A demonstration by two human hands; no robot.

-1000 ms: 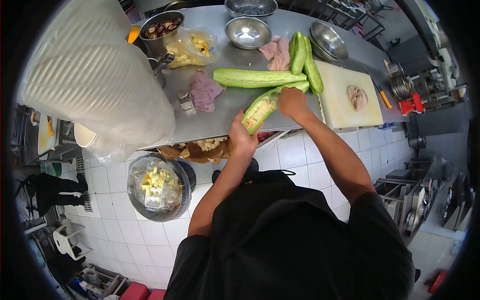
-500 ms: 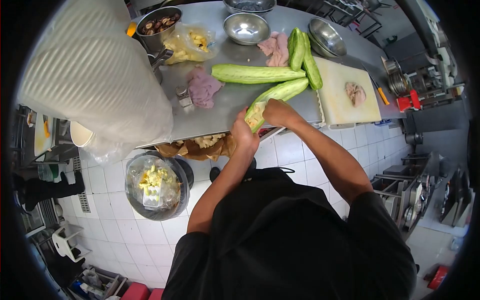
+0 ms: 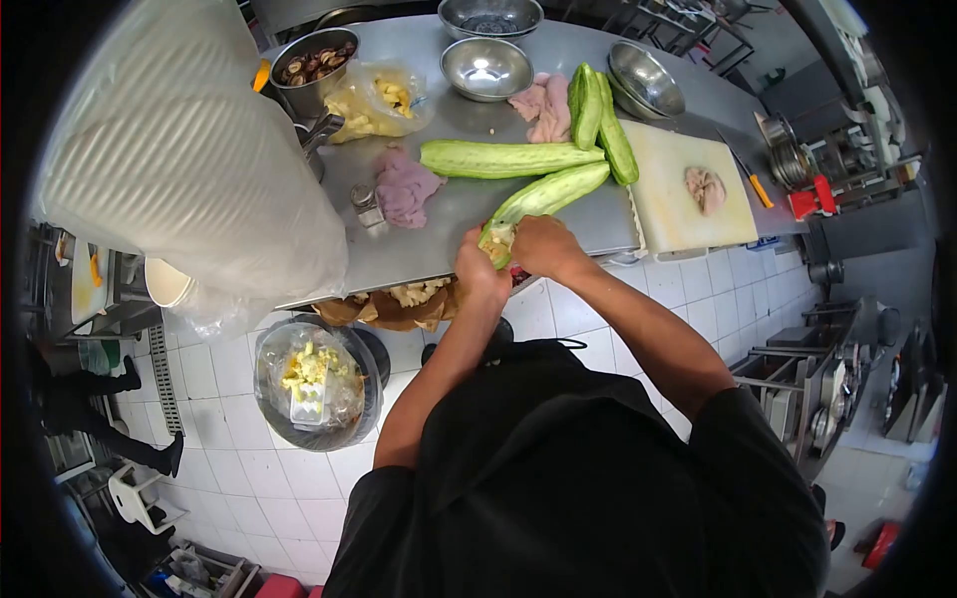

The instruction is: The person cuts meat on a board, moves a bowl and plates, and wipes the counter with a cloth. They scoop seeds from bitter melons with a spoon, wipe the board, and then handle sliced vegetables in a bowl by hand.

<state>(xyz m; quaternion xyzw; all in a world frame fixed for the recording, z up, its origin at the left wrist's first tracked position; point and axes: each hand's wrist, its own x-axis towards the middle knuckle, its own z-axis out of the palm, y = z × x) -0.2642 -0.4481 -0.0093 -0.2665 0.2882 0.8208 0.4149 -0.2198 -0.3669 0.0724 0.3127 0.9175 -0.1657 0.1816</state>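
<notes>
Your right grip (image 3: 546, 246) has slid back along the gourd (image 3: 553, 191) toward you since the first frame, and the pulp (image 3: 496, 245) that ran along the hollow is now bunched at the near end. The gourd's near end has dropped a little lower too. Off to your left, the co-worker's legs (image 3: 110, 429) have spread apart.

Your left grip (image 3: 478, 267) is clamped around the near end of the gourd, close to the desk's (image 3: 439, 237) front edge. Your right fingers are curled together in a fist over the hollow, touching or just beside its wall; you hide whatever they hold. The gourd slants away from you, open side up, its far tip near the other gourd pieces.

Just past it, a long piece (image 3: 503, 159) lies crosswise, with two more (image 3: 603, 125) side by side at its right end. A pink cloth (image 3: 543, 105) lies beside those. To their right is your board (image 3: 663, 214), bearing a crumpled rag (image 3: 706, 189), with an orange-handled knife (image 3: 761, 189) beyond its right edge.

Left of the crosswise piece you have a mauve cloth (image 3: 407, 189) beside a shaker (image 3: 366, 204), then a clear bag (image 3: 374, 108) of yellow pieces near a pot (image 3: 309, 95). Metal bowls (image 3: 486, 70) stand farther back. Below the desk edge, left of your legs, is a lined bin (image 3: 289, 434) with yellowish scraps.
</notes>
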